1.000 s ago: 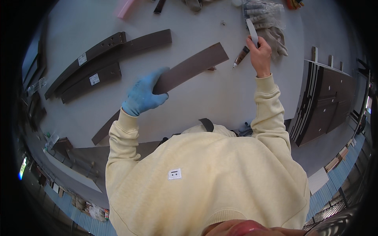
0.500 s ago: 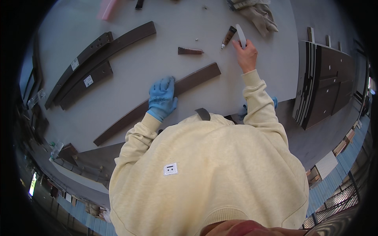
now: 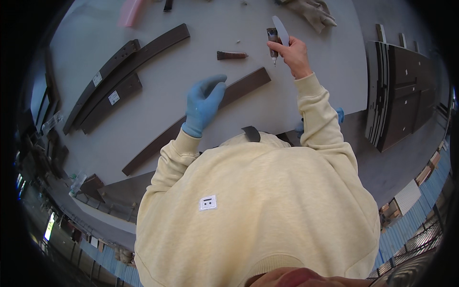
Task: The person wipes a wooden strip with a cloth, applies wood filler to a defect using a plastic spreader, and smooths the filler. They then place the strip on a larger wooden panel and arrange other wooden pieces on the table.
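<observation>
Your gloved left hand (image 3: 203, 103) lies flat and open on the long dark strip (image 3: 201, 119), pinning it to the tabletop (image 3: 158, 95). Your bare right hand (image 3: 292, 53) grips a small tube (image 3: 273, 40) and white spatula (image 3: 281, 30), poised just beyond the strip's far end.

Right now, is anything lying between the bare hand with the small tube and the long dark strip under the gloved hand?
Nothing visible does. The right hand holds the tube just above the strip's far end, with only bare table between them. The left hand rests on the strip farther along. A short dark piece lies off to the side.
</observation>
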Demonstrator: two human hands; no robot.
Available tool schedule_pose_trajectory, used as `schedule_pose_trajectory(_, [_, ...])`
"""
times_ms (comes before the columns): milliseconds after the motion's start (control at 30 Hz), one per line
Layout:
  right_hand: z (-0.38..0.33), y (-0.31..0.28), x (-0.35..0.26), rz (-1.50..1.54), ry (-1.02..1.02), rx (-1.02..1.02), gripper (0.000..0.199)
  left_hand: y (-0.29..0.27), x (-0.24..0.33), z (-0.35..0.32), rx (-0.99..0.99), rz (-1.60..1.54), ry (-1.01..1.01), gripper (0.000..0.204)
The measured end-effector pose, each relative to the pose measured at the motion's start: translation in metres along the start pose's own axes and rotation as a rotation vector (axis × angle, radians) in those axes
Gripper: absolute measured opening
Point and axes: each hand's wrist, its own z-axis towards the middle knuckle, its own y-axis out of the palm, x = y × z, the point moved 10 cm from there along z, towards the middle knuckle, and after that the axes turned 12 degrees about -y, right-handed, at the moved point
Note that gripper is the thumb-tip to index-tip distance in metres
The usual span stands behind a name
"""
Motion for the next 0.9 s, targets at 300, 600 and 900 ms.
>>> schedule_pose_trajectory(300, [-0.086, 0.046, -0.074, 0.151, -0.133, -0.307, 0.026, 0.07, 0.011, 0.009, -0.407, -0.441, -0.314, 0.039])
schedule_pose_trajectory(600, [-0.119, -0.034, -0.033, 0.226, -0.107, 0.018, 0.038, 0.041, -0.023, 0.023, -0.157, -0.7, -0.132, 0.03])
schedule_pose_trajectory(900, [-0.138, -0.021, 0.002, 0.758, -0.235, 0.051, 0.053, 0.036, -0.049, 0.037, -0.001, -0.681, -0.017, 0.031])
